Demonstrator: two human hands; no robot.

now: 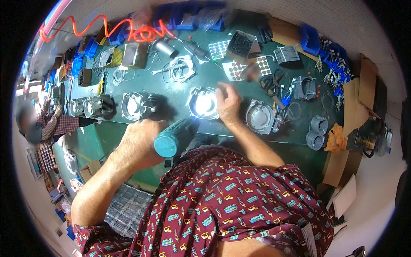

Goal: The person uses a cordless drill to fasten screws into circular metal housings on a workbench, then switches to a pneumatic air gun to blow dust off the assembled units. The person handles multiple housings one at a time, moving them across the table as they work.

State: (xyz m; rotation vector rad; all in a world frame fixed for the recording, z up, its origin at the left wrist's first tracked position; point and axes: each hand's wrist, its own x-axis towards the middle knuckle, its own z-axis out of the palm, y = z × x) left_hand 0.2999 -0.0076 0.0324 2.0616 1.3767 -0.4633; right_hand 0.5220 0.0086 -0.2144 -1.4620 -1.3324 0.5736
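On the green workbench [222,75] at centre frame, the left hand [141,139] is gripping a teal power screwdriver [173,139] while the right hand [229,105] is resting half-curled against a lit metal motor housing [203,103].

The left hand [139,139] is wrapped around the handle of a teal power driver [173,138] whose front end points at a brightly lit, round grey metal motor housing [203,103] on the dark green table [222,81]. The right hand [229,105] rests on the right rim of that housing. Just beside it to the right lies a second grey round housing [260,116], and to the left a finned grey motor body [139,106]. Black-handled scissors [270,88] lie further back, near sheets of round stickers [248,66].
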